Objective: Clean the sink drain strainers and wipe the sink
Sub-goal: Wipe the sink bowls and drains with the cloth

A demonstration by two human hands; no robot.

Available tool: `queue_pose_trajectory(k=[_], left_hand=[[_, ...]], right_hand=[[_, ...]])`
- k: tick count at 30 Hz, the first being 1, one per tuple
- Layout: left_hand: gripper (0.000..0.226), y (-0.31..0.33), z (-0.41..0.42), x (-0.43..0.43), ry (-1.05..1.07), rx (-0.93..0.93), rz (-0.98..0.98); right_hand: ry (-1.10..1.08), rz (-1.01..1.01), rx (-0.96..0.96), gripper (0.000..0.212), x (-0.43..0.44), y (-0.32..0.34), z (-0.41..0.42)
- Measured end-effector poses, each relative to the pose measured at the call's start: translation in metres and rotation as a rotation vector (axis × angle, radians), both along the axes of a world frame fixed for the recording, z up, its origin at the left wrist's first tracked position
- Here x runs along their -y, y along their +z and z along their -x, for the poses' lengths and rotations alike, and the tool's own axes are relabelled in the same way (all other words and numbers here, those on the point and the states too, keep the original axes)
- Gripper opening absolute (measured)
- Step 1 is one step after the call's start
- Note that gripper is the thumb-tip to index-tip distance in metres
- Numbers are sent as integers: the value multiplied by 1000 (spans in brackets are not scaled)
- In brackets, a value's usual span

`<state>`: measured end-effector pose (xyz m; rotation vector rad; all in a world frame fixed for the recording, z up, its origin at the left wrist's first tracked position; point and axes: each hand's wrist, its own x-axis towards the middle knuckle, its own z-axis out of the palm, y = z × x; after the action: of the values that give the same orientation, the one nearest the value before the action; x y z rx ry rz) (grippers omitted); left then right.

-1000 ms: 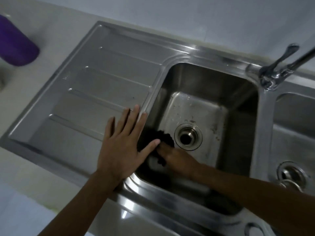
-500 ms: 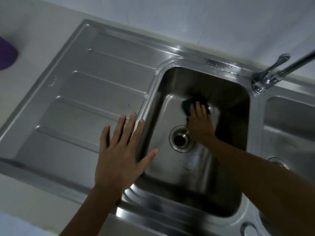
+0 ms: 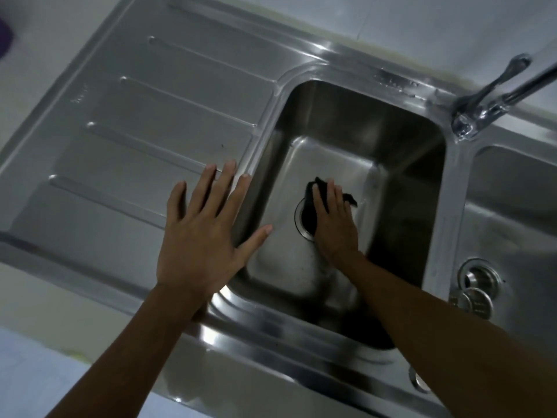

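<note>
Pressing a dark cloth [image 3: 349,199] flat with straight fingers, your right hand [image 3: 333,229] covers the drain [image 3: 300,220] in the left basin [image 3: 346,116]. Your left hand [image 3: 199,236] rests splayed, holding nothing, on the drainboard [image 3: 150,116]. A round strainer [image 3: 477,303] sits in the right basin [image 3: 512,191].

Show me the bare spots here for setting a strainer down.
The ridged drainboard is bare beyond the left hand. The right basin floor is bare behind its drain fittings. Crowded: the left basin, where the right hand presses the dark cloth at the drain.
</note>
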<state>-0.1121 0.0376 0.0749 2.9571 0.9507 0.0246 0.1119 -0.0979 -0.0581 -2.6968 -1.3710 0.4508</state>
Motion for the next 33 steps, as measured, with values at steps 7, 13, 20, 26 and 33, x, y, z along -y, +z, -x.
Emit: queue_pose_trajectory(k=[7,13,20,26,33], left_hand=[[85,-7,3,7,11,1,-11],[84,-5,0,0,14,28,-27],[84,-11,10,8,12,54,-55],[84,-12,7,7,11,68,-82],[82,-12,1,5,22,79,-64]], right_hand=[[-70,31,-19,89,13,-8,-2],[-184,211,-58,82,0,5,-10],[170,601,-156,94,37,20,17],[802,478,-162,71,67,32,35],[822,255,-120,58,23,22,76]])
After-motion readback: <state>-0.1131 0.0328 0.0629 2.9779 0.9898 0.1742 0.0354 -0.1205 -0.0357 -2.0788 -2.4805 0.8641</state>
